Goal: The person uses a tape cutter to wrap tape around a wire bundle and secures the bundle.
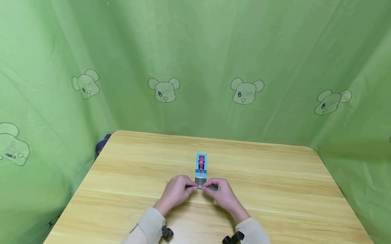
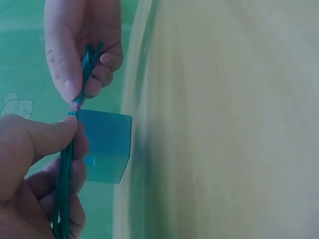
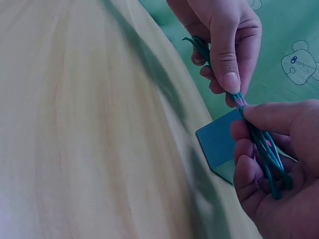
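A bundle of thin dark green cords (image 2: 62, 174) is stretched between my hands, with a narrow pale band of tape (image 2: 75, 107) round its middle. My left hand (image 1: 177, 190) pinches the bundle on one side of the band. On the other side, my right hand (image 1: 224, 195) pinches it between thumb and fingers. Loose cord ends show in the palms in the wrist views. Just beyond the hands, a light blue tape dispenser (image 1: 200, 175) stands on the table, with a pink reel (image 1: 201, 163) in it.
The wooden table (image 1: 262, 168) stretches out around the hands. Green curtains (image 1: 199, 45) with printed bear heads hang behind and at both sides. A dark purple object (image 1: 101, 145) shows past the table's left edge.
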Demonstrator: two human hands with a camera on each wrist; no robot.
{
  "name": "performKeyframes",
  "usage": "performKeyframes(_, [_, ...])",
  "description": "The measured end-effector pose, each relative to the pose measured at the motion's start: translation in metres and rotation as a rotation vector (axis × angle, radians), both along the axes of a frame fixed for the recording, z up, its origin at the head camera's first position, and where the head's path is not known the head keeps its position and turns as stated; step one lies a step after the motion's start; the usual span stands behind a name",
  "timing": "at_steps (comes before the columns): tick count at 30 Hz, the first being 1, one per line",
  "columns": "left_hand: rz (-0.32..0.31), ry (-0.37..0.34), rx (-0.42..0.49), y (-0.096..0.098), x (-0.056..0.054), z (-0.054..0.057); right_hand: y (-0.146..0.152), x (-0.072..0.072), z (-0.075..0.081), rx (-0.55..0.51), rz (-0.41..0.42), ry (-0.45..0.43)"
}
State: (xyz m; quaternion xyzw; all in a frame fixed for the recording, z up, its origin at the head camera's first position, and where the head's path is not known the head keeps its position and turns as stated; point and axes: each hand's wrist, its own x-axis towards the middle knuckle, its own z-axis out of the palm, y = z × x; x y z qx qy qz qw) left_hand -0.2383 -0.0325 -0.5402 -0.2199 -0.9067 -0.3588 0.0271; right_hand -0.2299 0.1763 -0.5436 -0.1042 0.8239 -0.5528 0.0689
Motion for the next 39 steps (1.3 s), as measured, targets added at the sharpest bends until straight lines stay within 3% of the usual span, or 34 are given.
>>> performKeyframes(12, [-0.064, -0.099, -0.060, -0.003, -0.009, 0.004, -0.005, 0.001, -0.001, 0.012, -0.024, 0.065])
performKeyframes(19, [-0.102, -0.163, -0.110, -0.004, -0.013, 0.008, -0.005, 0.000, -0.009, 0.036, -0.018, 0.120])
performKeyframes(30, [-0.101, -0.144, -0.047, -0.003, -0.011, 0.004, -0.003, -0.003, -0.013, 0.022, -0.028, 0.106])
performKeyframes(39, [-0.052, -0.028, -0.027, 0.002, -0.009, -0.003, 0.002, -0.006, -0.010, 0.043, -0.023, 0.075])
